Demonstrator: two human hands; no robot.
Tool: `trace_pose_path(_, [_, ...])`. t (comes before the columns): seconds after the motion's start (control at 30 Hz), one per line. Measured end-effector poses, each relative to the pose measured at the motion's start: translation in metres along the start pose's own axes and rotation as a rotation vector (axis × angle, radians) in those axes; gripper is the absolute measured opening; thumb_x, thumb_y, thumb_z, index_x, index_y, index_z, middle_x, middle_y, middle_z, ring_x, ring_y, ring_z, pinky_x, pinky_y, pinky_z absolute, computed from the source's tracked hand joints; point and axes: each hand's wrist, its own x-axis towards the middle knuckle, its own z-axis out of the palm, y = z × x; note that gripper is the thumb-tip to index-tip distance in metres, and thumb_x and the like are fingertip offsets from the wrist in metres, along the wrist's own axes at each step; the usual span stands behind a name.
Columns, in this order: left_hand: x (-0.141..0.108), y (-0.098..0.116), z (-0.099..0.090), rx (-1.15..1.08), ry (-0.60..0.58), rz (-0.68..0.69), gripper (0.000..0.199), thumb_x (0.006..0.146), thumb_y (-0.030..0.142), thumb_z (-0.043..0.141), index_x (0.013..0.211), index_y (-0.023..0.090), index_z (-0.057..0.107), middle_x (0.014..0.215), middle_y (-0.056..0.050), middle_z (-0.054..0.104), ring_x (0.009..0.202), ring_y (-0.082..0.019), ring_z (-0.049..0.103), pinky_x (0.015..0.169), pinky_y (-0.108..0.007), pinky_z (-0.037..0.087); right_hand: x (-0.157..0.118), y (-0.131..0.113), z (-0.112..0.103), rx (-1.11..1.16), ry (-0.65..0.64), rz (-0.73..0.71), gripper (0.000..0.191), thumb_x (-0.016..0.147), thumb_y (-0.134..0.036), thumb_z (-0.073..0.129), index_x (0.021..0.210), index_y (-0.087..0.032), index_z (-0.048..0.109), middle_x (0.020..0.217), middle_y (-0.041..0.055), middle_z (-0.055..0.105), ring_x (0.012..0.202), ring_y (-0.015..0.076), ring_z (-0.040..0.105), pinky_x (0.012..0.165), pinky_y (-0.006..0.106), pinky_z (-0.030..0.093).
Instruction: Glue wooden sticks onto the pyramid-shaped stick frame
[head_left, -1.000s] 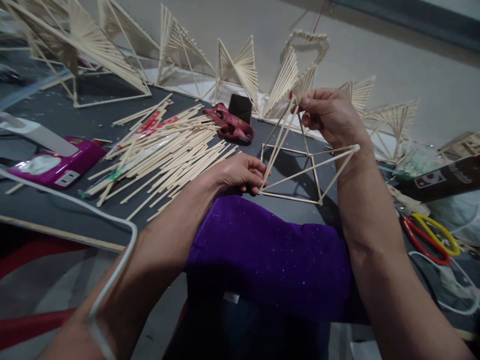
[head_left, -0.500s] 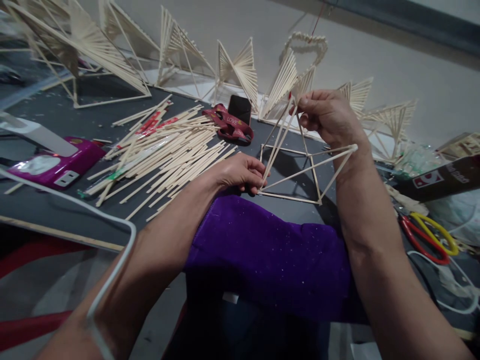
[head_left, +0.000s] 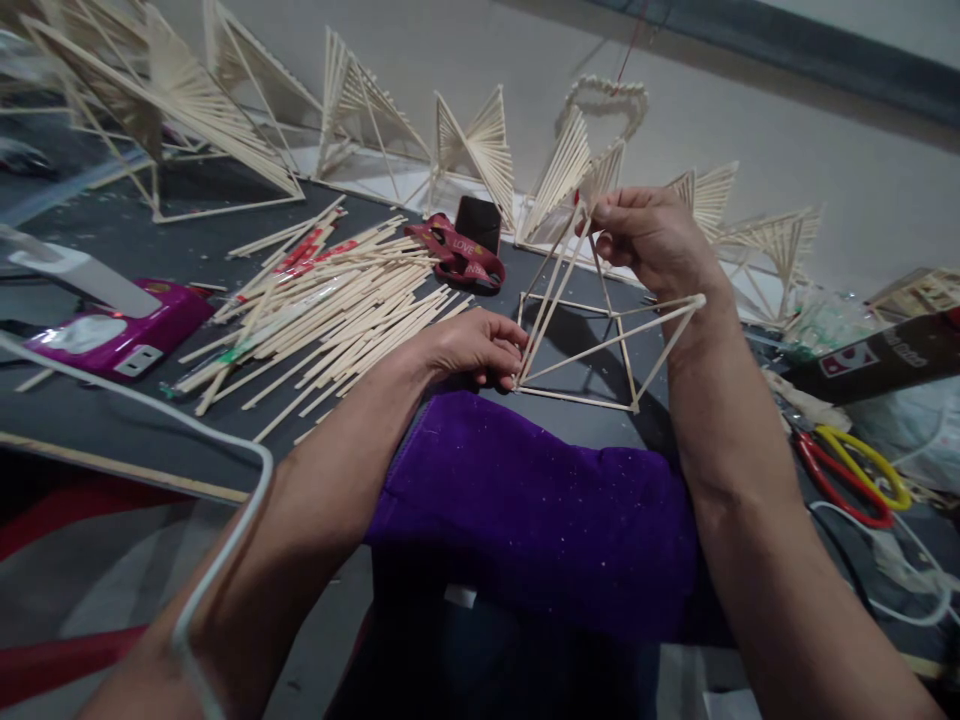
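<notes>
A small open frame of thin wooden sticks [head_left: 576, 398] stands on the dark table in front of me. My left hand [head_left: 484, 350] is closed at its near left corner, fingertips pinching the low end of a slanted stick there. My right hand [head_left: 649, 228] pinches the raised peak where sticks meet, its thumb and fingers closed. A second corner of the frame juts up to the right, in front of my right wrist. Left of my left hand, loose wooden sticks [head_left: 360, 325] lie in a spread pile, some in clear plastic wrapping.
Finished fan-shaped stick models [head_left: 476, 140] line the wall. A dark phone [head_left: 478, 222] and red lanyard [head_left: 454, 248] lie behind the pile. At left sits a purple power strip [head_left: 120, 330] with a white cable; at right, scissors [head_left: 847, 480] with red and yellow handles and a dark box [head_left: 885, 355].
The view has shifted slightly. Both hands keep their grip on the stick frame, and its position on the table looks nearly the same.
</notes>
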Motion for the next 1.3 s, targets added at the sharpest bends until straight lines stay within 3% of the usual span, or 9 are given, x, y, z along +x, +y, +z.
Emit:
trace_pose_path(0.7, [0.0061, -0.008, 0.0004, 0.02, 0.009, 0.008, 0.027, 0.065, 0.015, 0.075, 0.09, 0.014, 0.065, 0.08, -0.006, 0.072, 0.056, -0.011, 0.064, 0.042, -0.02, 0.031, 0.0021, 0.0028, -0.0006, 0.034, -0.032, -0.04, 0.018, 0.08, -0.022, 0.07, 0.068, -0.014, 0.06, 0.063, 0.0006, 0.059, 0.044, 0.0031, 0.045, 0.034, 0.016, 0.026])
trace_pose_path(0.93, [0.0065, -0.0071, -0.0009, 0.062, 0.003, 0.011, 0.029, 0.064, 0.019, 0.075, 0.091, 0.014, 0.065, 0.08, -0.006, 0.071, 0.056, -0.012, 0.065, 0.04, -0.019, 0.03, 0.0053, 0.0067, -0.0021, 0.009, -0.034, -0.054, 0.023, 0.078, -0.032, 0.075, 0.07, -0.016, 0.06, 0.066, 0.0007, 0.062, 0.044, 0.0033, 0.046, 0.035, 0.016, 0.026])
trace_pose_path(1.3, [0.0056, -0.005, -0.0007, 0.072, 0.004, -0.009, 0.033, 0.062, 0.019, 0.076, 0.093, 0.012, 0.065, 0.085, -0.008, 0.072, 0.056, -0.012, 0.064, 0.041, -0.019, 0.03, 0.0063, 0.0083, -0.0023, 0.002, -0.022, -0.09, 0.019, 0.074, -0.033, 0.077, 0.075, -0.017, 0.066, 0.067, 0.0004, 0.064, 0.046, 0.0034, 0.045, 0.036, 0.018, 0.026])
